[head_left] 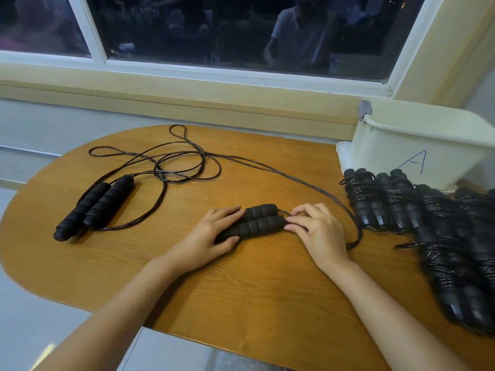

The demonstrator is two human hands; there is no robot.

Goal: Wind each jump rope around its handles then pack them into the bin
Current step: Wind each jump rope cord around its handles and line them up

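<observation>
fingers [230, 210] of my left hand [211, 236] grip paired black foam handles [257, 223] lying left-right, right hand [321, 234] pinching thin black cord [358, 231] exiting right

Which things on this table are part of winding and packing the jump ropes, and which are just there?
In the job:
handle pair, gripped by left hand, right hand at its cord end
loose cord
unwound rope at left
wound ropes
white bin

Just there:
table
window
grey clip on the bin's corner
</observation>
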